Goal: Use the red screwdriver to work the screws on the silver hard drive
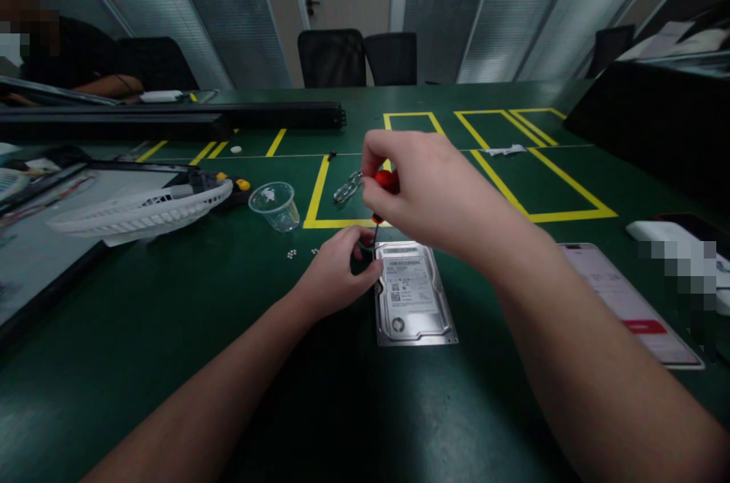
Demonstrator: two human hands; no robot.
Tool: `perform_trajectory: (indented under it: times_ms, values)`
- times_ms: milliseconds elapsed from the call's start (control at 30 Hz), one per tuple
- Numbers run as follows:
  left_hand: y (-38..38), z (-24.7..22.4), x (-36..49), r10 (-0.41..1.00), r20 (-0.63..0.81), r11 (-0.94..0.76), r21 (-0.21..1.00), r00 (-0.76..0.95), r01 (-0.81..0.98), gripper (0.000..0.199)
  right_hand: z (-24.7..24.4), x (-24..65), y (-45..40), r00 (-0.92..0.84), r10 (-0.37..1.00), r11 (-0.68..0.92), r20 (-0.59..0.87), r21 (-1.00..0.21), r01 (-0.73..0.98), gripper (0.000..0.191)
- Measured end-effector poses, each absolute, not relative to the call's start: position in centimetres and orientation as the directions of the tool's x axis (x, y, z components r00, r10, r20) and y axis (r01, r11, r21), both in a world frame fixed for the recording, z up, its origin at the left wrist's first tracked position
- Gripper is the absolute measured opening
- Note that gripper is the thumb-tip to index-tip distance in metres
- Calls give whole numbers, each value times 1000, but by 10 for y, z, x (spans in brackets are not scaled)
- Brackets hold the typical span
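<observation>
Red screwdriver (386,180) pinched near-upright in my right hand (419,175), left hand (336,274) at the hard drive (414,297)'s far-left corner, its hold unclear; drive flat on table (319,399), best braced while I press straight down.

Single view, head-worn, seated behind the near edge of work: faces forward and down along table (319,407). Drive (415,293) close, just below frame centre; door (365,0) far off, cut by top edge.

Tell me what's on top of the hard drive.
A printed label lies on the hard drive. The left hand hides part of its left edge; anything beneath the label is covered.
</observation>
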State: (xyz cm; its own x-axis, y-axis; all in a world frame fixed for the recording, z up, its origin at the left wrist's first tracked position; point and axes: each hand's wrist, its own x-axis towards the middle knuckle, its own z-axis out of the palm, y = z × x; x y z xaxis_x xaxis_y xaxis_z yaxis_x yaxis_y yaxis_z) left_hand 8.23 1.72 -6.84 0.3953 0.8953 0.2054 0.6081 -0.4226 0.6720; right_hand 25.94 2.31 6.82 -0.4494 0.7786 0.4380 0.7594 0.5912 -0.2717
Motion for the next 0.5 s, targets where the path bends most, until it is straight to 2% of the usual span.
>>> perform_trajectory:
  times_ms: [167, 367, 500]
  values:
    - [16, -67, 83, 891, 209, -431, 671, 403, 604, 24, 70, 260, 21, -495, 764, 627, 413, -295, 721, 14]
    - [17, -68, 83, 901, 202, -415, 659, 384, 627, 25, 71, 262, 22, -485, 798, 596, 358, -347, 725, 23]
    - [18, -71, 82, 895, 208, -427, 658, 395, 620, 31, 69, 263, 23, -490, 781, 611, 387, -309, 729, 22]
